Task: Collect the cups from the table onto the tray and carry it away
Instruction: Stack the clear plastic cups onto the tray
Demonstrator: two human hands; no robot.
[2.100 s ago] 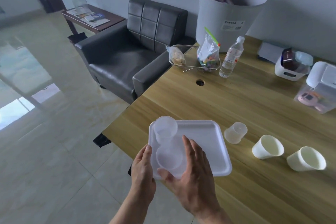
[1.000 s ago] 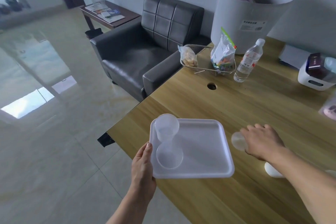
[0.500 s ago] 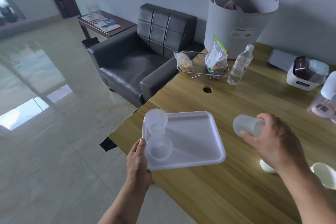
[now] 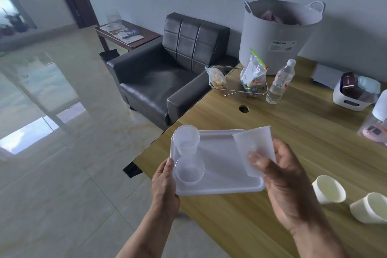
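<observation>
My right hand (image 4: 287, 186) is closed around a translucent plastic cup (image 4: 254, 151), thumb and fingers pinching its lower wall, and holds it tilted above the right part of the shallow white plastic tray (image 4: 222, 174). My left hand (image 4: 165, 182) grips the tray's near left edge, thumb over the rim, steadying it where it sits at the left corner of the wooden counter (image 4: 293, 132).

Two clear plastic cups stand on the tray's left side already: the far cup (image 4: 186, 138) and the near cup (image 4: 189, 170), touching or nearly so. The step in hand is loading the third.

Next I judge the cup must be turned upright and set down on the bare middle or right of the tray, clear of the two standing ones (they look light and would tip at a nudge). After that, two white paper cups lie on their sides to the right on the counter, the nearer-left one (image 4: 328, 189) and the far-right one (image 4: 369, 207), still to collect before the tray can be carried off.
</observation>
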